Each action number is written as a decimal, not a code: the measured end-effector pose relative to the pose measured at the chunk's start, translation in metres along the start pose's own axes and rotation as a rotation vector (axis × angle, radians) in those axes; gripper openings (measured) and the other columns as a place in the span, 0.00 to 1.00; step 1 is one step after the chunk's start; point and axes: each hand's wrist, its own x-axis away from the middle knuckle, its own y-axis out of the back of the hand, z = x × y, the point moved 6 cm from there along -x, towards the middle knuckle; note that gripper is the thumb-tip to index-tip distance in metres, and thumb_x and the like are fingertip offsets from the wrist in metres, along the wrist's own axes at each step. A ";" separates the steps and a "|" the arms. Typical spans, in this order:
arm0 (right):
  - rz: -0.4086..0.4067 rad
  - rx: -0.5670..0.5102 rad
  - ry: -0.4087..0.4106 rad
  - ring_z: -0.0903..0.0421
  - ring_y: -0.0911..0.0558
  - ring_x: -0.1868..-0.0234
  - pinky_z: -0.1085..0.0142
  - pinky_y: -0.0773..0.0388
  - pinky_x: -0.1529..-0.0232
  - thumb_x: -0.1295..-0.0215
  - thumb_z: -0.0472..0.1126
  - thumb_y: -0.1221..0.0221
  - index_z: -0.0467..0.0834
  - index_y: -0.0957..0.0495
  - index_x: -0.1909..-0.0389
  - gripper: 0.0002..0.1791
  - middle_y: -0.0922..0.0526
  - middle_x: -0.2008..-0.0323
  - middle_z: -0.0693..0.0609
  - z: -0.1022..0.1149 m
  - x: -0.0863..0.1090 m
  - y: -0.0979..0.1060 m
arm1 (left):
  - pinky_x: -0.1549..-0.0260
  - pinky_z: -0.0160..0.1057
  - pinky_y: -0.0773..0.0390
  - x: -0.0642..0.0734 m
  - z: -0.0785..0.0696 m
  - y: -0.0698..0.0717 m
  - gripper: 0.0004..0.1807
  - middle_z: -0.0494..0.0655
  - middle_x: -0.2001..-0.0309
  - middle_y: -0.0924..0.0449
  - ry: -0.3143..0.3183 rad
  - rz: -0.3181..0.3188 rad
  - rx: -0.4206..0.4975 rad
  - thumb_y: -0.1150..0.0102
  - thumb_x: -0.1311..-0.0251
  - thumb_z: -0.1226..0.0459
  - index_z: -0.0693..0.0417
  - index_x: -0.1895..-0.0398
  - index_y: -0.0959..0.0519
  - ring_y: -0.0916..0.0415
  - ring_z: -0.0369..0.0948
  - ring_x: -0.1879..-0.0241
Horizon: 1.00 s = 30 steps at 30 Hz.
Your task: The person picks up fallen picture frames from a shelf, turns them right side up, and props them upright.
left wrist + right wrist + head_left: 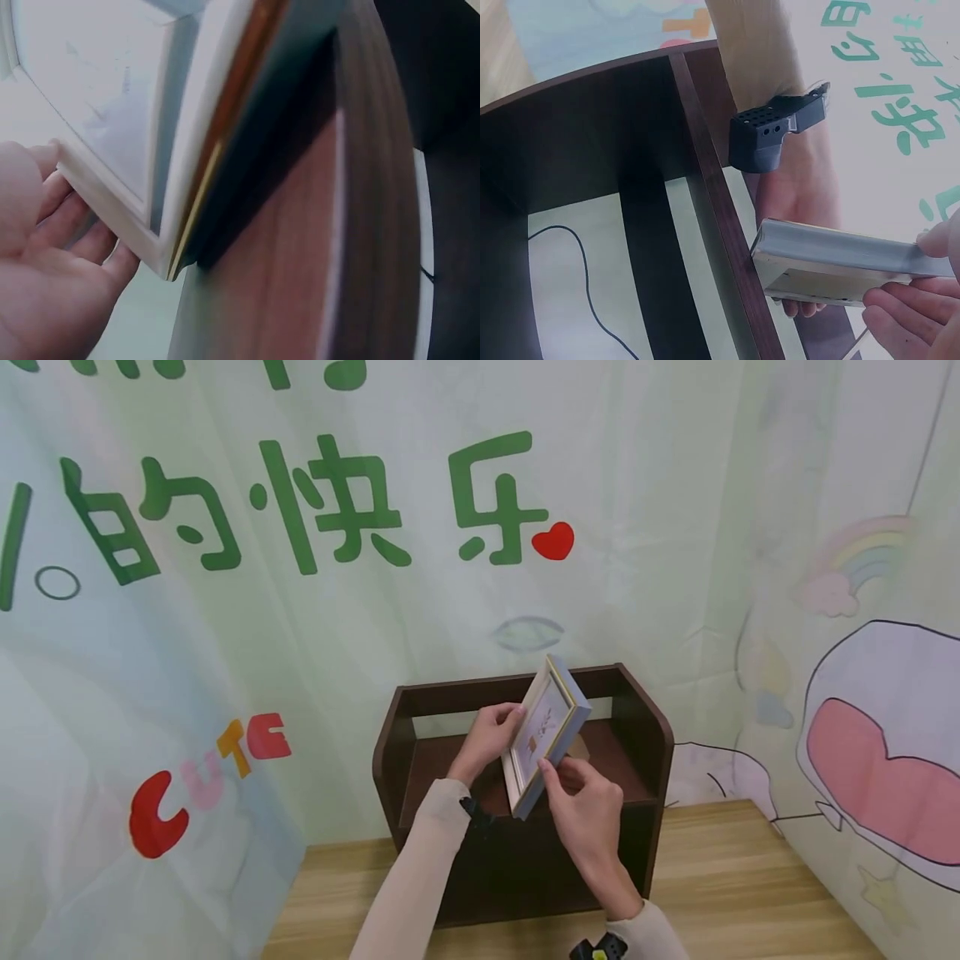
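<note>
A picture frame (542, 727) with a pale border, gold trim and grey-blue sides is tilted over the top shelf of a dark brown wooden rack (540, 868). My left hand (487, 739) grips its left edge; in the left wrist view the fingers of that hand (52, 247) curl behind the border. With my right hand (588, 810) I pinch the lower right side, thumb on the grey-blue edge. In the right wrist view, the frame's side (832, 246) passes close to the rack's board (724, 217). A tan piece (578, 748) shows behind the frame.
The rack stands on a light wood-grain tabletop (735, 860), close against a pale printed curtain (660, 568) with green characters. Raised sides and a back rail (480, 692) border the rack's top. A thin black cable (585, 270) shows through the rack's opening.
</note>
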 end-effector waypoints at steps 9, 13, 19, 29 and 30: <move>0.002 0.010 0.020 0.53 0.08 0.70 0.62 0.12 0.70 0.34 0.44 0.27 0.38 0.10 0.60 0.12 0.07 0.66 0.44 0.000 -0.002 0.001 | 0.48 0.45 0.15 0.003 0.003 0.003 0.23 0.54 0.43 0.13 0.037 -0.020 0.023 0.47 0.21 0.51 0.54 0.35 0.17 0.16 0.42 0.53; -0.018 0.026 0.027 0.52 0.08 0.71 0.65 0.13 0.71 0.36 0.43 0.26 0.37 0.10 0.62 0.12 0.07 0.68 0.44 -0.001 -0.005 0.006 | 0.46 0.46 0.15 0.004 0.003 0.005 0.22 0.56 0.43 0.13 0.040 -0.035 0.031 0.46 0.21 0.52 0.55 0.37 0.17 0.15 0.43 0.51; -0.039 0.027 0.026 0.50 0.08 0.70 0.66 0.15 0.71 0.38 0.43 0.25 0.36 0.11 0.62 0.13 0.07 0.67 0.42 -0.003 -0.009 0.012 | 0.44 0.48 0.15 0.007 0.005 0.011 0.21 0.57 0.43 0.13 0.055 -0.055 0.047 0.44 0.22 0.52 0.56 0.38 0.16 0.15 0.45 0.49; -0.027 0.001 -0.011 0.47 0.08 0.67 0.74 0.18 0.69 0.37 0.42 0.25 0.35 0.11 0.58 0.14 0.07 0.63 0.40 -0.011 -0.015 0.016 | 0.51 0.40 0.15 0.012 0.013 0.027 0.20 0.55 0.47 0.11 0.095 -0.078 0.051 0.40 0.24 0.52 0.56 0.42 0.14 0.16 0.40 0.55; -0.028 -0.001 -0.012 0.46 0.08 0.66 0.74 0.19 0.69 0.37 0.41 0.25 0.35 0.11 0.58 0.13 0.07 0.63 0.40 -0.011 -0.016 0.017 | 0.51 0.40 0.14 0.013 0.014 0.028 0.20 0.56 0.47 0.11 0.098 -0.070 0.065 0.40 0.24 0.53 0.56 0.42 0.14 0.16 0.40 0.54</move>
